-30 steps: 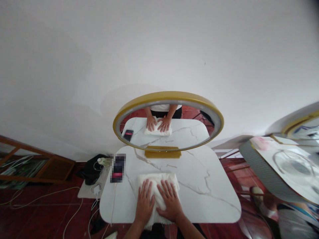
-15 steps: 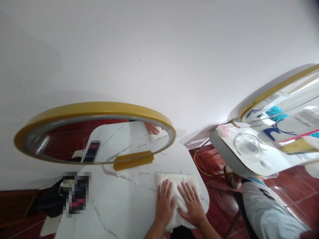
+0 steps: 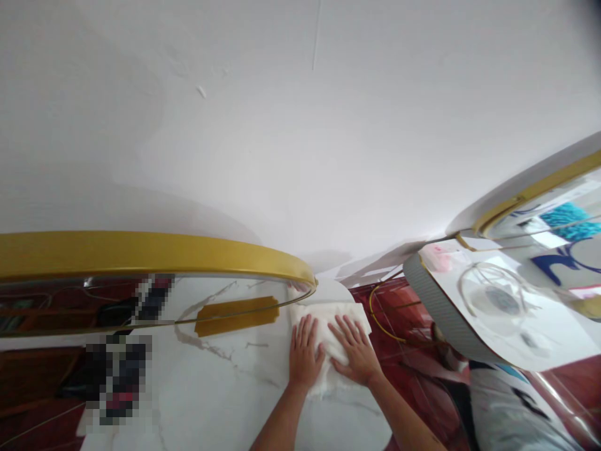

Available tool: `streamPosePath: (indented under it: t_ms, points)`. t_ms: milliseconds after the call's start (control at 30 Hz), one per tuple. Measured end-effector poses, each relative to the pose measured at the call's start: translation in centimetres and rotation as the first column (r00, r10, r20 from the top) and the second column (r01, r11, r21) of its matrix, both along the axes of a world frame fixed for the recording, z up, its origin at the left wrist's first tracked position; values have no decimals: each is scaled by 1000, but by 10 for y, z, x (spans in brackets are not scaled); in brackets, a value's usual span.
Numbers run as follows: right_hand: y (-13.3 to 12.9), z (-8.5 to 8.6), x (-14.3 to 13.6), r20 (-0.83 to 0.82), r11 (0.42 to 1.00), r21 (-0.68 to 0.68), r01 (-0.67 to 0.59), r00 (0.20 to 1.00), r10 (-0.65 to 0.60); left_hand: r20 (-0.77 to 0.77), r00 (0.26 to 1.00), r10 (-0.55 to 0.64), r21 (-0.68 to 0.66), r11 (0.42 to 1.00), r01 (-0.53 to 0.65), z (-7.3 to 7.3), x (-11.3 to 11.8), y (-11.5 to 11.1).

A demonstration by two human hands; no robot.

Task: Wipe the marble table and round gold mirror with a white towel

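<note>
Both hands lying flat on a folded white cloth (image 3: 331, 313); left hand (image 3: 305, 357) pressing on its left part with four fingers lying close, small gaps showing, thumb angling inward; right hand (image 3: 357, 354) pressing on its right part, fingers spreading wider, thumb pointing toward the left. Cloth now sitting at the right end of the marbled desk (image 3: 225, 388), reaching its right edge; a second ago it was lying near the middle, by the near edge. Bare top now showing between the forearms. View turning too: gold-framed mirror (image 3: 141, 250) now running off the left side, its glass no longer reflecting both hands clearly. Blurred-out dark item (image 3: 124, 376) still lying on the desk's left side. To the right, a second desk (image 3: 558, 338) holding a coiled pale cable (image 3: 469, 282), a person's grey garment (image 3: 507, 413) showing below it
</note>
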State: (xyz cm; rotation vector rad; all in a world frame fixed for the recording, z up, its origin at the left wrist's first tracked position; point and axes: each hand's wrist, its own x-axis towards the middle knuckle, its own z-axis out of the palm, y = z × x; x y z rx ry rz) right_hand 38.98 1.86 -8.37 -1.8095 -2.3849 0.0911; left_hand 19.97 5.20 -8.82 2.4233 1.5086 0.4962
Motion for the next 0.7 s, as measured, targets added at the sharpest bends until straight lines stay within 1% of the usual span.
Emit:
streamPosePath:
  t_ms: [200,367,533,700]
  points:
    - [47,2,11,-9,1000,-8,-18,1000,18,7,999,33,0,999,-33,-3,14,40]
    - [77,4,15,-15,1000,-18,-25,1000,25,-20,998,55,-17,998,-56,-4,20,66]
    - [93,3,18,-21,999,-18,-29,999,29,-49,996,75,-35,996,-76,-4,24,77]
    - [95,1,19,-28,999,-8,-32,999,31,-39,996,85,-23,996,-86,-4,26,77]
